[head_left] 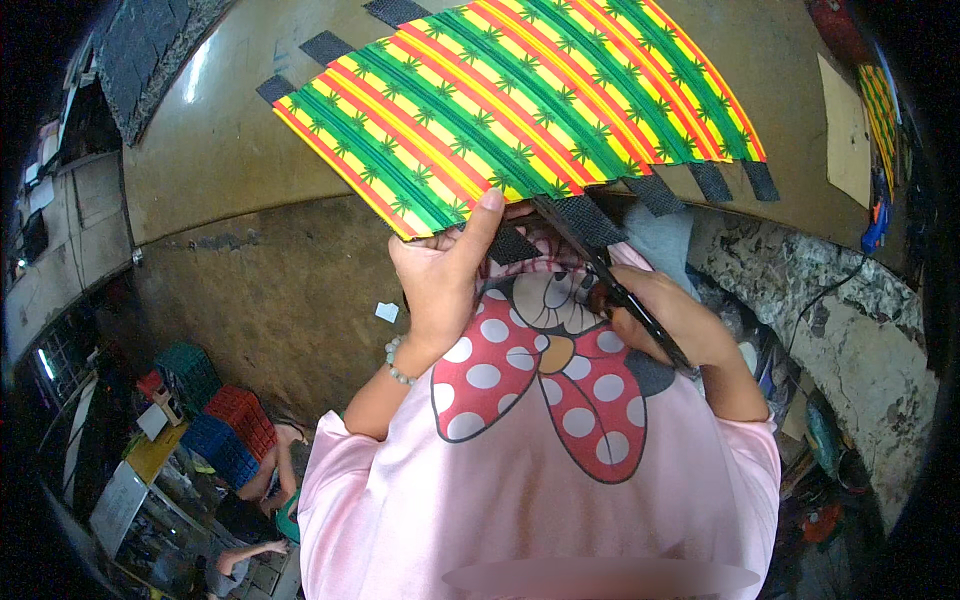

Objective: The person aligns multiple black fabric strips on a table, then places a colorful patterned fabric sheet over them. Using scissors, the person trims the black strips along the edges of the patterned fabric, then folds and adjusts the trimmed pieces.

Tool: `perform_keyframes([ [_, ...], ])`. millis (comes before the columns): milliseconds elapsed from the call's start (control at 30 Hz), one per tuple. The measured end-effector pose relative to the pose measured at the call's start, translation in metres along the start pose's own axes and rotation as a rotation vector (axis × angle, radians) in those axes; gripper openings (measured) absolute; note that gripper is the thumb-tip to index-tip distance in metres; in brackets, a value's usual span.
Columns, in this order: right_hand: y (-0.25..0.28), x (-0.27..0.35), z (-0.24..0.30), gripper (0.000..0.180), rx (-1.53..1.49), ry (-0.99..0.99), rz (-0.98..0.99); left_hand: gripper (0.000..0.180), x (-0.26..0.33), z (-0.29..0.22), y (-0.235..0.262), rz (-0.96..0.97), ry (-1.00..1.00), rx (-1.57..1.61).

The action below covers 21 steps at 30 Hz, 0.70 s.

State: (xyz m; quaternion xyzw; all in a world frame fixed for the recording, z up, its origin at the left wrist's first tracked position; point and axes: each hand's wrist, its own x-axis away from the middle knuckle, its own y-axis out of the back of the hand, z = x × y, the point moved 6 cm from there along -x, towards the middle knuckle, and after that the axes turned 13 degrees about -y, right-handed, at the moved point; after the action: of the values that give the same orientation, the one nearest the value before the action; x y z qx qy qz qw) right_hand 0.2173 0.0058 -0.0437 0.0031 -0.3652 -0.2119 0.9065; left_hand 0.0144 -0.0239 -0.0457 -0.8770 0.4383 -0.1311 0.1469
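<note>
My left hand grips the near edge of a striped fabric piece, thumb on top and fingers underneath. The fabric is green, yellow and red with a leaf print. It looks like several panels laid in a row, with black webbing strips sticking out at the near and far edges. My right hand is closed around dark scissors. Their blades reach up to the fabric's near edge, between two webbing strips. Whether the blades touch a strip I cannot tell, and the fingers in the handles are partly hidden.
A brown worktable lies beneath the fabric. At right are a beige board and a blue corded tool. A pale scrap is on the floor. Red and blue crates stand lower left, near people's bare arms and legs.
</note>
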Motion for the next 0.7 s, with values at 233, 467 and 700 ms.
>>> perform_keyframes([
  [233,0.004,0.012,0.002,0.043,0.172,0.047,-0.052,0.022,0.001,0.004,0.001,0.014,0.102,-0.05],
  [467,-0.001,-0.005,0.007,0.035,-0.034,0.055,-0.074,0.026,-0.002,0.004,-0.004,0.058,0.083,-0.08],
  [700,-0.002,-0.013,0.019,0.041,-0.062,0.079,-0.16,0.025,-0.003,0.002,-0.005,0.063,0.037,-0.095],
])
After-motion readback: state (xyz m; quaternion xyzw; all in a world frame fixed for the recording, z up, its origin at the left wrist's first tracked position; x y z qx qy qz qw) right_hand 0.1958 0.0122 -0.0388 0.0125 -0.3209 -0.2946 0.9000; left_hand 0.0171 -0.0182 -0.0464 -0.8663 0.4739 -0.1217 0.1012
